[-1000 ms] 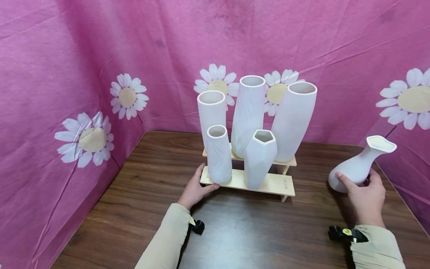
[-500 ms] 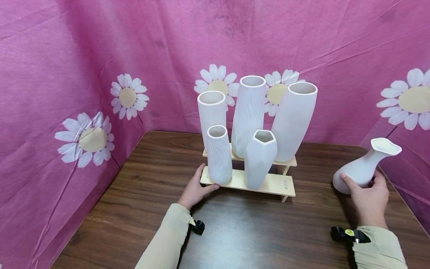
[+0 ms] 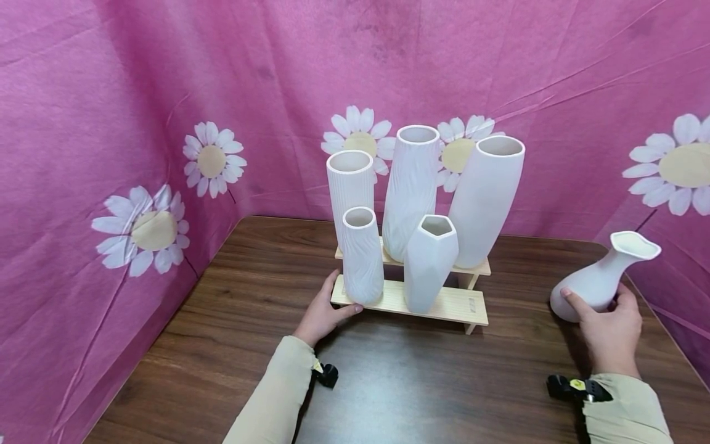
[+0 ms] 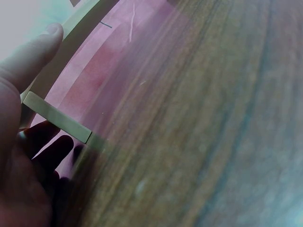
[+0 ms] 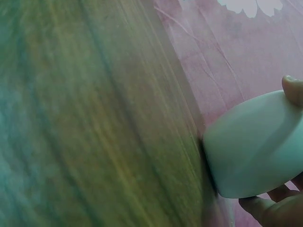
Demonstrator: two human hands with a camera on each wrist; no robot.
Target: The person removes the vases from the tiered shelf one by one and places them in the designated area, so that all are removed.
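At the right of the head view, my right hand [image 3: 610, 333] grips a white narrow-necked vase [image 3: 590, 283] with a flared, wavy rim, tilted to the right. In the right wrist view the base of this vase [image 5: 255, 146] shows close over the tabletop, thumb on one side and fingers on the other. My left hand [image 3: 324, 311] grips the left end of the two-step wooden stand [image 3: 460, 302], thumb along the front edge of its lower step. Near that thumb stands a small swirl-textured vase [image 3: 363, 259]; right of it is a faceted vase [image 3: 429, 265].
On the upper step stand a ribbed vase [image 3: 350, 191], a tall swirled vase [image 3: 412, 191] and a tall smooth vase [image 3: 488, 197]. The dark wooden table [image 3: 222, 320] is bounded by a pink daisy-print cloth [image 3: 277, 80] at the back and sides.
My right hand has shifted slightly right with the narrow-necked vase, whose rim sits a little lower. The left hand, the stand and its vases have stayed in place.
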